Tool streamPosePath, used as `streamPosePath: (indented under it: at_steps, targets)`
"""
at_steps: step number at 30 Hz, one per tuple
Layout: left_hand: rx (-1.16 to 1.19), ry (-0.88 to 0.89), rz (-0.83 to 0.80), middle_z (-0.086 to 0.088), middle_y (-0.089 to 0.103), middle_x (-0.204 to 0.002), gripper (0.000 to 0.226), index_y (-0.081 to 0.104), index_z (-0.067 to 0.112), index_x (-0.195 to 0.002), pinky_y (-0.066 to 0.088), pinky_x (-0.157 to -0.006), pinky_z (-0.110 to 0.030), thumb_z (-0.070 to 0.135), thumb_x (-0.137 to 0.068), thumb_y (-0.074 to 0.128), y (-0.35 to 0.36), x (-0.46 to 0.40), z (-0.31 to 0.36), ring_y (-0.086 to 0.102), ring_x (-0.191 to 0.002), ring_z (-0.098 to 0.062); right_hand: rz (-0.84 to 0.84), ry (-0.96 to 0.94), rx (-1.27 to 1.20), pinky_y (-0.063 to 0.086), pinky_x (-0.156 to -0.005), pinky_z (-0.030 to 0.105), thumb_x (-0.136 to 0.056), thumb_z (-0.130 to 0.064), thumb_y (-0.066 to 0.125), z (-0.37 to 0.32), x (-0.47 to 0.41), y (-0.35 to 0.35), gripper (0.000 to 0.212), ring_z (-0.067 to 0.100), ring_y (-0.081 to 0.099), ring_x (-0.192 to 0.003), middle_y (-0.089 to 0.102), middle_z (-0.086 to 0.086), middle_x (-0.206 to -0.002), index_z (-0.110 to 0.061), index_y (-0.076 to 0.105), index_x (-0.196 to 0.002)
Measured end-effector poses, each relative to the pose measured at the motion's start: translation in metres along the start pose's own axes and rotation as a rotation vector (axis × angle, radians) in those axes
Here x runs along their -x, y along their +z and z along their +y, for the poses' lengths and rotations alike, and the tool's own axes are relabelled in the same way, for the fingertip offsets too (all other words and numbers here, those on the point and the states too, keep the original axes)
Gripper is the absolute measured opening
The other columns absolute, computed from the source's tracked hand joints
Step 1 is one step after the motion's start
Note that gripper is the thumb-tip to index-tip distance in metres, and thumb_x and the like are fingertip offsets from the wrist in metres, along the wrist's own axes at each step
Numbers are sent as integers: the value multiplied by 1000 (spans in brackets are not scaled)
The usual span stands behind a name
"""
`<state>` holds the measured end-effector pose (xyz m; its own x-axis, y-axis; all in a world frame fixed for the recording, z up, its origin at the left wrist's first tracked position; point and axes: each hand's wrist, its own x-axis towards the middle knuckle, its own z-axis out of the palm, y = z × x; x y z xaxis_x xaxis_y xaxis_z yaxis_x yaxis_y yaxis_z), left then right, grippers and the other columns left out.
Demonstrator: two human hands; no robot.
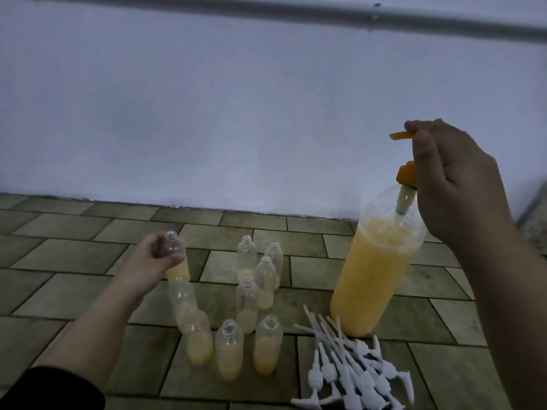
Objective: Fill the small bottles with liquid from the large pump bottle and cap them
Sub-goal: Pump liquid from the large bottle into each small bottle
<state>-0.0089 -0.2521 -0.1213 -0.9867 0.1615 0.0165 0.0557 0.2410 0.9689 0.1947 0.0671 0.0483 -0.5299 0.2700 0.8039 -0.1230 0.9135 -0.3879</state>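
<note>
Tiled floor (74,291); left hand (154,255) grips a small bottle (176,257); right hand (453,179) pinches the pump bottle (373,279) spout.

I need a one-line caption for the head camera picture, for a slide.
Left hand holds a partly filled small bottle while right hand grips the orange pump of the large bottle.
</note>
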Motion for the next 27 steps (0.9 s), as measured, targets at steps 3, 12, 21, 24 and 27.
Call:
streamPosePath:
  at_steps: [3, 12, 21, 24, 27]
  targets:
    - [-42, -52, -22, -8, 67, -107, 37, 61, 12, -111, 48, -81, -32, -2, -78, 70, 0, -5, -17, 61, -101, -24, 2, -6, -19, 38, -103, 51, -98, -42, 27, 0, 0, 0, 48, 29, 59, -107, 51, -15, -102, -16, 58, -123]
    - [-138, -49, -112, -5, 68, -106, 49, 61, 14, -114, 49, -87, -36, -7, -71, 73, 1, -7, -26, 63, -101, -22, 1, 33, -55, 34, -107, 50, -101, -37, 29, 1, 1, 2, 43, 17, 49, -124, 47, -31, -83, -17, 59, -123]
    - [-290, -12, -142, 2, 66, -105, 37, 59, 20, -111, 48, -70, -24, -4, -82, 63, 3, -4, -23, 62, -96, -12, 44, 50, -30, 34, -107, 47, -102, -32, 30, 2, 2, 4, 40, -6, 39, -115, 50, -12, -91, -13, 59, -122]
    - [-281, -34, -149, 1, 65, -105, 39, 58, 19, -114, 48, -71, -25, -3, -83, 63, 2, -3, -26, 61, -96, -13, 47, 56, -30, 33, -108, 46, -101, -34, 29, 1, 2, 4, 41, -4, 38, -117, 51, -10, -87, -15, 59, -123]
    - [-283, -42, -156, -1, 66, -107, 43, 59, 16, -118, 50, -75, -28, 0, -80, 68, -2, -1, -30, 62, -98, -16, 49, 53, -25, 34, -108, 42, -102, -31, 30, 1, 1, 3, 40, -6, 37, -114, 50, -9, -88, -13, 59, -123]
